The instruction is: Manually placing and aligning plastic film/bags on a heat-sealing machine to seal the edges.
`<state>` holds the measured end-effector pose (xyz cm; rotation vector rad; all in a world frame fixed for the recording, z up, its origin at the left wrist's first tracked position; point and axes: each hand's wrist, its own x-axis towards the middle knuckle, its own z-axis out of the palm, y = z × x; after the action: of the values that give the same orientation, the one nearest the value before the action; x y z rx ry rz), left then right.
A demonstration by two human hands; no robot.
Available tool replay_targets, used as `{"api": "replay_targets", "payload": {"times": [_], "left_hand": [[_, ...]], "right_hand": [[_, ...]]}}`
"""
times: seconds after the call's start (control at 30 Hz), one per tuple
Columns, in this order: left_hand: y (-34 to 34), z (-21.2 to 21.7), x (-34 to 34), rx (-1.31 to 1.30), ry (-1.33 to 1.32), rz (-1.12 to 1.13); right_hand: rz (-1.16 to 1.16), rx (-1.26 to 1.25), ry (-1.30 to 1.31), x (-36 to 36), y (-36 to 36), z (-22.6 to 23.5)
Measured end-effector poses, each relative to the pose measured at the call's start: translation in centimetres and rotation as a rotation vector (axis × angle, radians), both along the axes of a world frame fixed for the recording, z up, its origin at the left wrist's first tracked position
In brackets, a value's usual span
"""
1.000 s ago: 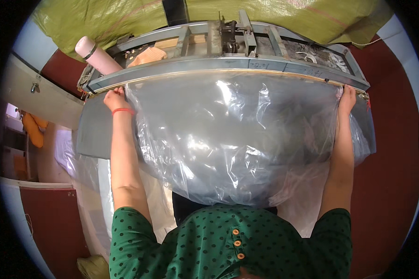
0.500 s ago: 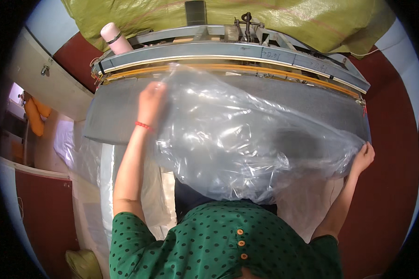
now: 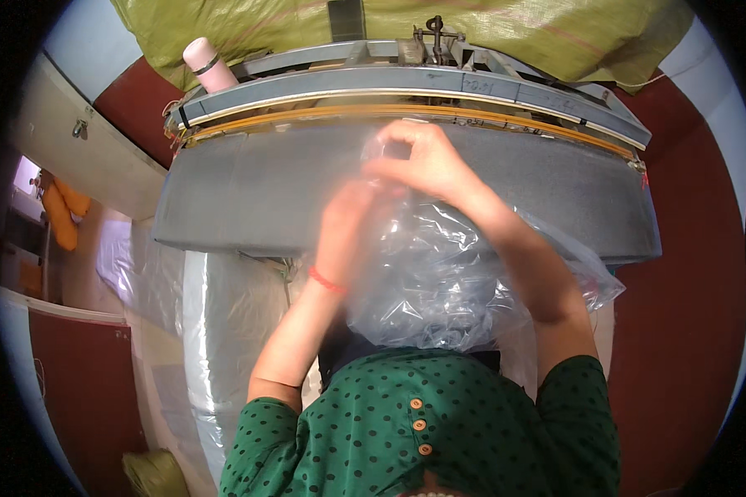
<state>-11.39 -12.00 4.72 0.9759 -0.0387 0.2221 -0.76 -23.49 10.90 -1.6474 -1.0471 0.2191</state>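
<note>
A crumpled clear plastic sheet (image 3: 439,277) hangs in front of my body and over the near edge of the grey padded bench (image 3: 249,186). My right hand (image 3: 427,161) reaches across to the middle, above the bench, its thumb and fingers curled in a pinch on a gathered upper part of the plastic. Just to its lower left is my left hand (image 3: 352,211), smeared by motion against the sheet's left side, so its fingers cannot be made out. The sheet's far right corner lies loose below the bench's right part.
Behind the bench runs a grey metal frame (image 3: 307,89) with an orange strip and a dark clamp (image 3: 438,40). A pink flask (image 3: 210,65) leans on its left end. A roll of clear plastic (image 3: 203,331) stands at left, near a door (image 3: 83,157).
My right hand has let go of the right corner and swung to the middle. My left hand has moved right and nearer to me. The stretched plastic has bunched up.
</note>
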Motion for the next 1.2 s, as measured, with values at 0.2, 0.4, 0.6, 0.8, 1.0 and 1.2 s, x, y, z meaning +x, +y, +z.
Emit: {"api": "replay_targets", "payload": {"times": [0.2,0.4,0.6,0.8,1.0,1.2], "left_hand": [[1.2,1.6,-1.5,1.614,-0.550,0.712],[5.3,-5.2,-3.9,1.379,-0.417,-0.555],[16.4,-13.8,-14.3,1.371,0.532,-0.498],[41.2,-2.7,-21.6,1.998,0.943,0.687],[30.7,9.2,-7.6,1.873,-0.159,1.941],[41.2,-6.6,-3.7,1.540,0.413,1.100]], "right_hand": [[-0.070,0.194,-0.013,0.1,-2.9,0.6],[-0.566,0.468,-0.181,0.1,-9.1,7.6],[-1.159,0.240,-0.544,5.2,-21.6,8.1],[-1.330,0.025,-0.348,11.7,-31.8,-1.6],[-1.604,-0.292,-0.428,14.2,-47.6,-10.9],[-1.695,-0.689,-0.157,13.1,-51.9,-14.0]]}}
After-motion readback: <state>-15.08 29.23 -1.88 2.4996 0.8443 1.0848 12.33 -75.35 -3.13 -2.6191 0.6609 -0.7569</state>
